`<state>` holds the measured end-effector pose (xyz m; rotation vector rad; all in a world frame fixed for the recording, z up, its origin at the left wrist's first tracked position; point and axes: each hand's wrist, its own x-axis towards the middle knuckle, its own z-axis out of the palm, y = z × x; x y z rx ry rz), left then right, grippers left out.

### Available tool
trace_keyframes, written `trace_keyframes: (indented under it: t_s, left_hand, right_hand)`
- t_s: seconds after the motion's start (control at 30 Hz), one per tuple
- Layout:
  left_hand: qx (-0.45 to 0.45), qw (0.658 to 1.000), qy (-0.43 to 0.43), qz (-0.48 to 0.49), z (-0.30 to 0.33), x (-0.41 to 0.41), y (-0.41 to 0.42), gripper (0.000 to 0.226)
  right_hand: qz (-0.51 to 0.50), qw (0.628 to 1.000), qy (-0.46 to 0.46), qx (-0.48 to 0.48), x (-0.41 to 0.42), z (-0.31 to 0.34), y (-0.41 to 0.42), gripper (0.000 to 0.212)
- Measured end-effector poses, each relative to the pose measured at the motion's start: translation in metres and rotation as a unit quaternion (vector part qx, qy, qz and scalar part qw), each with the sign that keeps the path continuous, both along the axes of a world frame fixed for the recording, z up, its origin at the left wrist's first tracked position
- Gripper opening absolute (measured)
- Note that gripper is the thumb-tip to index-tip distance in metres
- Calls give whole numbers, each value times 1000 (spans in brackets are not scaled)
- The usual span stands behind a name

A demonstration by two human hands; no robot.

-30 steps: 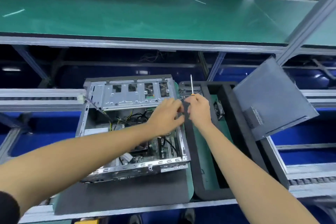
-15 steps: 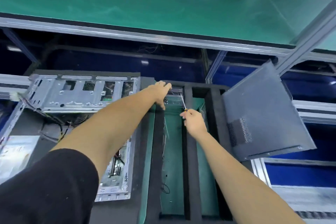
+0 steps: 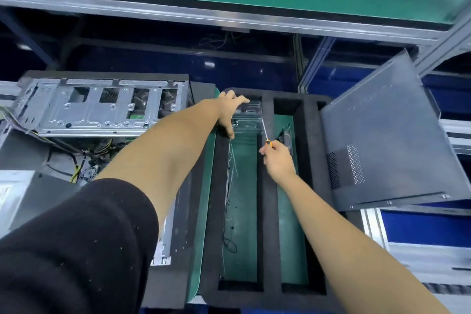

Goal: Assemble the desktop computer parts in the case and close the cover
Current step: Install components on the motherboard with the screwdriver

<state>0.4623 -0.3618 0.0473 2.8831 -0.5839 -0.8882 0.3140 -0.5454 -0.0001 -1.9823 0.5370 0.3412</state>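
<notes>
At frame centre the left hand (image 3: 230, 112), fingers spread, rests on a clear box (image 3: 248, 120) in the foam tray (image 3: 265, 211), the right hand (image 3: 279, 159) pinches a screwdriver (image 3: 265, 132), and the open case (image 3: 96, 107) sits at left.

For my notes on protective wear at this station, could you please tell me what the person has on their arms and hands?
Both hands, the left hand and the right hand, are bare, with no gloves, rings or watch in view. The left arm has a black sleeve pushed up above the elbow, flecked with pale specks. The right forearm is uncovered as far as the frame shows.
</notes>
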Motion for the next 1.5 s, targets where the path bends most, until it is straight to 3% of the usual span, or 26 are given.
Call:
trace_keyframes:
  t_s: [0.53, 0.83, 1.0, 1.5]
  left_hand:
    - [40, 994, 44, -91, 27, -172, -15, 147]
    - [74, 990, 59, -103, 12, -251, -21, 146]
    - [88, 987, 51, -125, 6, -281, -22, 144]
    - [76, 985, -18, -152, -3, -324, -11, 140]
  right_hand:
    - [18, 996, -25, -84, -93, 29, -16, 25]
    - [52, 987, 14, -154, -154, 13, -19, 23]
    - [64, 989, 23, -129, -190, 4, -16, 19]
    - [105, 975, 15, -195, -225, -3, -8, 22]
